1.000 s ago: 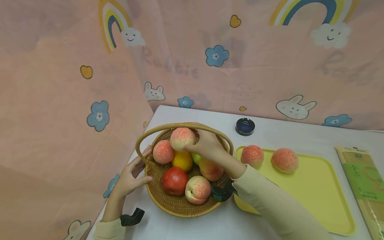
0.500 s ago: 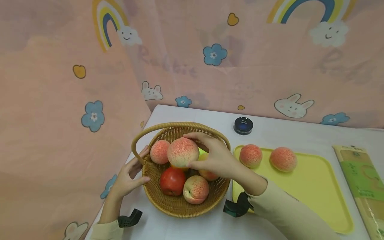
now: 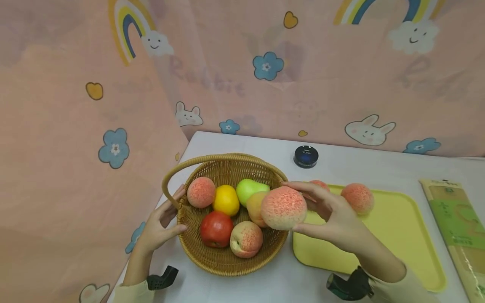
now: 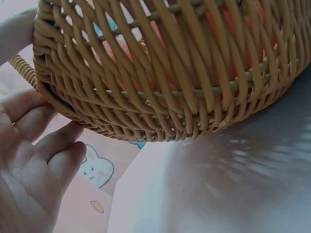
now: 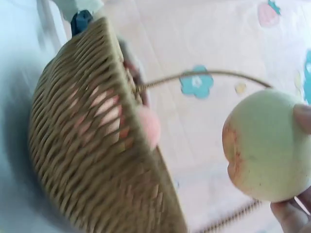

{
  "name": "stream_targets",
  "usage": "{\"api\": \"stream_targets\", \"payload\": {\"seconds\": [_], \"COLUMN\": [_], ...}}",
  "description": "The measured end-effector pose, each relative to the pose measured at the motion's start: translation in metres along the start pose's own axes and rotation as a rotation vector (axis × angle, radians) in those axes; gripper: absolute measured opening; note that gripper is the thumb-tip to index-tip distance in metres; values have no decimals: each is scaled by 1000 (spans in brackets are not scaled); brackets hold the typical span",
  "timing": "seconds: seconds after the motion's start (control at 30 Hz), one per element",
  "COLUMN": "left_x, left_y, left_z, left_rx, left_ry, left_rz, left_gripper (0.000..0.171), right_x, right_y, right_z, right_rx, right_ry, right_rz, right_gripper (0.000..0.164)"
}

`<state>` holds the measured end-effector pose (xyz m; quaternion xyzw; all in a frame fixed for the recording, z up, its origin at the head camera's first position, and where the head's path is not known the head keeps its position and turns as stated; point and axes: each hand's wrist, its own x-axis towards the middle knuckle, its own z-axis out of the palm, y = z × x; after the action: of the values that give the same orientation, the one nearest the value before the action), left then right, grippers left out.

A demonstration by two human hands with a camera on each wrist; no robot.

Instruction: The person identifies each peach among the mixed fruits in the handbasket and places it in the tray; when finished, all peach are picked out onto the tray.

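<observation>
A wicker basket (image 3: 227,269) with an arched handle holds a red apple (image 3: 217,229), a yellow round fruit (image 3: 226,200), a green pear (image 3: 251,189), a small peach (image 3: 201,192), a pale peach with pink blush (image 3: 246,239) and a partly covered orange-yellow fruit (image 3: 256,208). My left hand (image 3: 161,225) holds the basket's left side, thumb at the rim and fingers by the handle base. In the left wrist view its fingers (image 4: 63,145) reach the woven wall. A large peach (image 3: 284,208) is pinched between thumb and fingers of my right hand (image 3: 337,219), above the basket's right rim.
Right of the basket lies a yellow tray (image 3: 398,235) bearing a peach (image 3: 358,198) and another peach (image 3: 320,185) partly hidden by my right hand. Behind stands a round dark tin (image 3: 305,156). A green-and-tan packet (image 3: 456,227) lies at far right, with a pink printed cloth behind.
My right hand has lifted the large peach out from over the basket's far left part and carried it right and nearer, uncovering the yellow fruit and pear. My left hand stays at the basket.
</observation>
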<state>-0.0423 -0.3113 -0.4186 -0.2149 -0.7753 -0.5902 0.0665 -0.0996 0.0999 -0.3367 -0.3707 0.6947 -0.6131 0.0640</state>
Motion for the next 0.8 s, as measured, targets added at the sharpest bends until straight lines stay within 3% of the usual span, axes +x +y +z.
{"api": "stream_targets", "payload": {"seconds": [0.17,0.3,0.53,0.8], "left_x": [-3,-7,-5,-1], "left_y": [0,0,3,2], "left_z": [0,0,2,3], "left_rx": [-2,1,7,4], "left_ry": [5,11,5,1], "left_rz": [1,5,2,-13], "left_gripper": [83,83,84,84], "right_x": [-32,-59,-93,-122], "right_y": [20,37,66,93], "right_z": [-26,-44,-83,-120], "right_rx": [149,177,111,252], "right_ry": [62,192,441,669], "right_rz": [-68,-36,74,53], "right_gripper": [74,73,73,68]}}
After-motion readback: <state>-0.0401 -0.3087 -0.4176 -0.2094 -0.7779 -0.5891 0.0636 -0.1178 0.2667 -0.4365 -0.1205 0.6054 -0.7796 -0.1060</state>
